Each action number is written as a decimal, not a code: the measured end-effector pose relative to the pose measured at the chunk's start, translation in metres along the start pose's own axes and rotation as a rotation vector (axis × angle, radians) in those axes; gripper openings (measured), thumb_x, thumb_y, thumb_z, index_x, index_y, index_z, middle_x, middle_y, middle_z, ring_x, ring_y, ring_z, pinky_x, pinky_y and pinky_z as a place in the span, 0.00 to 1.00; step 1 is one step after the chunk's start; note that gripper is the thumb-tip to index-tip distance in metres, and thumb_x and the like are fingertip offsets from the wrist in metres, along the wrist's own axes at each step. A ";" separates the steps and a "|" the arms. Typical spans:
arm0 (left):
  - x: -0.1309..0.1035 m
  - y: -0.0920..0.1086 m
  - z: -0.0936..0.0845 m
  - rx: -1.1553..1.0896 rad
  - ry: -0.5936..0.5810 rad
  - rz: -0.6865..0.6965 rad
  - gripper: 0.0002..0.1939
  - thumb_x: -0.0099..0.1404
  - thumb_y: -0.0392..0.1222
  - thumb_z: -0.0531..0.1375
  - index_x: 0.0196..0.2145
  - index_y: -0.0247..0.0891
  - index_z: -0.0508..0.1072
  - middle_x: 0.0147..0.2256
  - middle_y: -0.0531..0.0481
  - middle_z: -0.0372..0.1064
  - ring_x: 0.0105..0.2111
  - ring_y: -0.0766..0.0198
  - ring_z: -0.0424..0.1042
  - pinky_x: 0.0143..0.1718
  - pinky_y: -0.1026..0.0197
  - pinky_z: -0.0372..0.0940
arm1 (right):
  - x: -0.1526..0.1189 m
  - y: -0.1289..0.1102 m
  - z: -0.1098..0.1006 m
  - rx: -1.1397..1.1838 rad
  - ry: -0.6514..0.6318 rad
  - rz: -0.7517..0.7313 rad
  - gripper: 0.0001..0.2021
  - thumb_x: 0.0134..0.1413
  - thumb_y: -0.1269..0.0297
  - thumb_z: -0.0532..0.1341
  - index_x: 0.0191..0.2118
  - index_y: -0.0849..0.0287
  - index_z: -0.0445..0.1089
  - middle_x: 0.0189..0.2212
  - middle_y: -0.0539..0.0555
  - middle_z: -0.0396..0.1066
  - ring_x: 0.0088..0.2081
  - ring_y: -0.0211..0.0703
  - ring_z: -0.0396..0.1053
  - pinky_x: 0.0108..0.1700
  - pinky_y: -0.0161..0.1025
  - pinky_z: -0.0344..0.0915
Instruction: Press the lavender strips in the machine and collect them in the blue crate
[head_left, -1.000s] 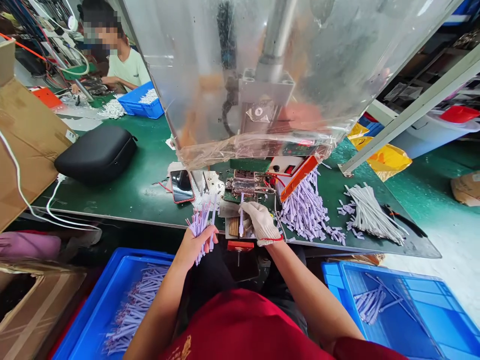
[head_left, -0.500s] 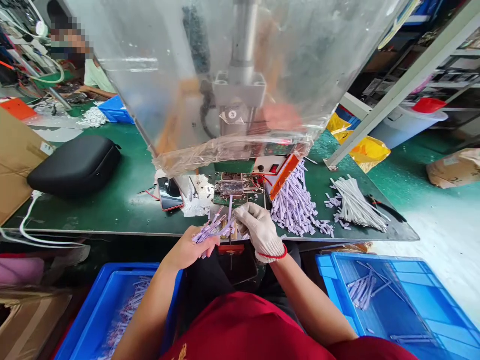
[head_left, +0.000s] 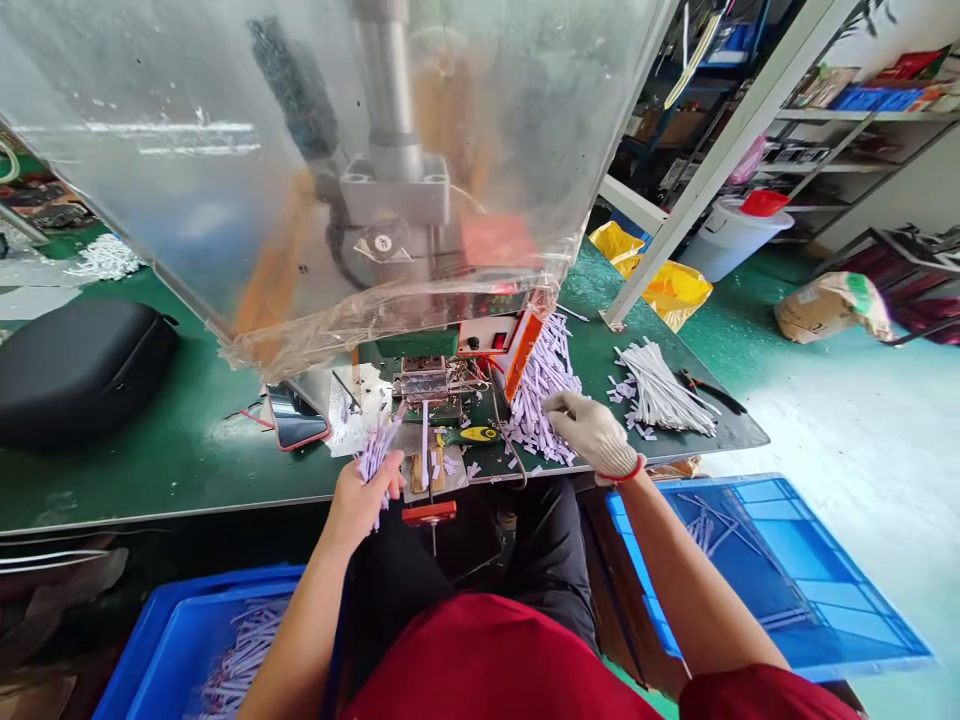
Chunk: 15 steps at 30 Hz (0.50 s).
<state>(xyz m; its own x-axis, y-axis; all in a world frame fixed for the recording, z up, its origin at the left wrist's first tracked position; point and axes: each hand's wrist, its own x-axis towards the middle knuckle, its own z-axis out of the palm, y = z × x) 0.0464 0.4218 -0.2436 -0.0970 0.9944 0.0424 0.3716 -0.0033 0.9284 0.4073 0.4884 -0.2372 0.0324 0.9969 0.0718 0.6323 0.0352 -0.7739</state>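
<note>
A bunch of thin lavender strips (head_left: pixel 381 445) sticks up out of my bare left hand (head_left: pixel 352 505), whose fingers are wrapped round it at the table's front edge. One lavender strip (head_left: pixel 425 445) extends toward me from the small metal fixture (head_left: pixel 424 386) under the machine. My right hand (head_left: pixel 596 435), in a white glove with a red cuff, is at the right side of the heaped lavender strips (head_left: pixel 541 385). Its fingers reach toward the heap, slightly bent and apart; I see nothing held in them. A yellow-handled tool (head_left: pixel 478 435) lies below the fixture.
A clear plastic guard (head_left: pixel 525 130) hangs over the press. White strips (head_left: pixel 664 390) and pliers (head_left: pixel 712 390) lie at the right. A phone (head_left: pixel 298 415) and black case (head_left: pixel 82 365) are on the left. Blue bins (head_left: pixel 161 625) (head_left: pixel 814 520) flank me below the table.
My right hand has left the fixture area and moved right to the heap. My left hand, still gripping its strips, sits slightly further left. The view has turned right.
</note>
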 end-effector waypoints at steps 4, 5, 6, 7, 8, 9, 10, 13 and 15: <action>0.005 0.010 0.023 0.001 0.040 -0.060 0.19 0.66 0.56 0.58 0.35 0.38 0.78 0.13 0.58 0.62 0.17 0.64 0.66 0.24 0.63 0.63 | 0.046 0.001 0.000 -0.336 0.174 -0.019 0.15 0.60 0.55 0.57 0.43 0.56 0.76 0.40 0.56 0.77 0.40 0.47 0.74 0.42 0.39 0.64; 0.007 0.011 0.026 0.013 0.006 -0.078 0.20 0.66 0.57 0.58 0.40 0.37 0.78 0.12 0.59 0.60 0.15 0.64 0.65 0.23 0.63 0.62 | 0.058 0.000 0.000 -0.417 0.164 -0.017 0.16 0.60 0.54 0.57 0.44 0.58 0.76 0.41 0.59 0.76 0.41 0.50 0.74 0.42 0.40 0.64; 0.008 0.012 0.029 0.032 -0.025 -0.098 0.21 0.65 0.57 0.58 0.41 0.36 0.78 0.11 0.59 0.59 0.14 0.64 0.64 0.22 0.63 0.61 | 0.068 -0.001 0.001 -0.490 0.149 -0.011 0.17 0.60 0.55 0.56 0.44 0.59 0.76 0.42 0.62 0.76 0.41 0.51 0.74 0.42 0.41 0.64; 0.010 0.012 0.031 0.054 -0.043 -0.118 0.21 0.64 0.58 0.59 0.37 0.36 0.78 0.11 0.59 0.60 0.14 0.64 0.64 0.21 0.63 0.61 | 0.077 -0.003 0.001 -0.546 0.134 -0.003 0.17 0.60 0.56 0.56 0.43 0.61 0.76 0.42 0.64 0.75 0.41 0.52 0.74 0.41 0.41 0.64; 0.012 0.013 0.033 0.075 -0.048 -0.138 0.21 0.63 0.58 0.60 0.33 0.36 0.78 0.10 0.57 0.60 0.14 0.64 0.64 0.21 0.63 0.61 | 0.084 -0.004 0.001 -0.579 0.121 0.000 0.16 0.60 0.58 0.55 0.42 0.62 0.76 0.42 0.65 0.75 0.41 0.53 0.73 0.40 0.41 0.63; 0.013 0.013 0.034 0.091 -0.044 -0.152 0.20 0.63 0.58 0.60 0.29 0.36 0.77 0.10 0.56 0.60 0.14 0.63 0.64 0.22 0.63 0.61 | 0.088 -0.004 0.000 -0.585 0.114 -0.005 0.16 0.61 0.59 0.54 0.41 0.63 0.76 0.41 0.66 0.75 0.40 0.52 0.73 0.39 0.40 0.62; 0.014 0.014 0.033 0.096 -0.042 -0.157 0.20 0.63 0.57 0.61 0.28 0.36 0.76 0.10 0.56 0.61 0.14 0.63 0.65 0.22 0.62 0.61 | 0.089 -0.004 -0.001 -0.563 0.116 -0.010 0.16 0.62 0.59 0.53 0.39 0.63 0.76 0.39 0.66 0.75 0.39 0.51 0.73 0.39 0.40 0.62; 0.013 0.014 0.026 0.049 -0.121 -0.125 0.18 0.63 0.55 0.61 0.29 0.37 0.77 0.11 0.57 0.60 0.15 0.64 0.64 0.22 0.63 0.60 | 0.085 0.002 -0.011 -0.384 0.192 -0.011 0.19 0.63 0.54 0.53 0.37 0.60 0.76 0.34 0.61 0.76 0.36 0.48 0.72 0.38 0.40 0.61; 0.009 0.012 0.016 0.011 -0.183 -0.090 0.17 0.63 0.53 0.61 0.29 0.37 0.76 0.11 0.58 0.60 0.14 0.65 0.63 0.22 0.64 0.59 | 0.075 0.005 -0.021 -0.191 0.292 0.018 0.17 0.60 0.51 0.56 0.39 0.58 0.76 0.30 0.57 0.75 0.33 0.46 0.72 0.37 0.40 0.63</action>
<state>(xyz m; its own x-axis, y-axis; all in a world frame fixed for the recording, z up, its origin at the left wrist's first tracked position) 0.0648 0.4322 -0.2378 0.0387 0.9933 -0.1092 0.3788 0.0866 0.9214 0.4290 0.5619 -0.2229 0.2476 0.9340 0.2577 0.7624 -0.0237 -0.6467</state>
